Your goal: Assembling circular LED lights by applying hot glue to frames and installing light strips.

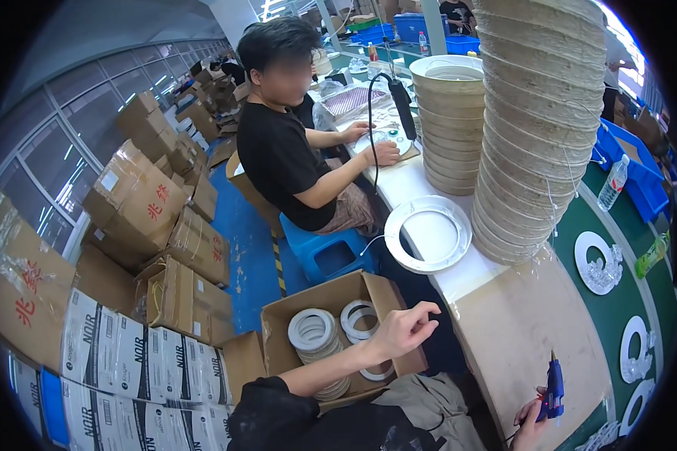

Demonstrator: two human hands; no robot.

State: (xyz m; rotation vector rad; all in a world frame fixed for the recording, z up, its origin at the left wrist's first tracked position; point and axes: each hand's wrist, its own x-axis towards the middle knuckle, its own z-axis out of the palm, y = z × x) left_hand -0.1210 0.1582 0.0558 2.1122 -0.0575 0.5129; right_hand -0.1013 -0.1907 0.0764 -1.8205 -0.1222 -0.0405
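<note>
My left hand [405, 332] is raised above the right side of an open cardboard box [278, 319]. Its fingers are loosely bent and apart, with nothing visible in them. White rings [312, 331] lie stacked in the box below that forearm. At lower right, my right hand [530, 427] is wrapped around the handle of a blue glue gun [554, 391], nozzle pointing up and away from me. The gun is over the brown board [530, 331] on the bench. Beyond the board's far left corner, a white ring [393, 233] with a thin wire rests at the bench edge.
Tall stacks of ribbed beige drums [538, 128] rise beyond the board. A co-worker [286, 143] sits ahead, hands on a white disc. Along the right runs a green surface [572, 225] with white rings and a bottle [614, 183]. Cartons [139, 199] crowd the left.
</note>
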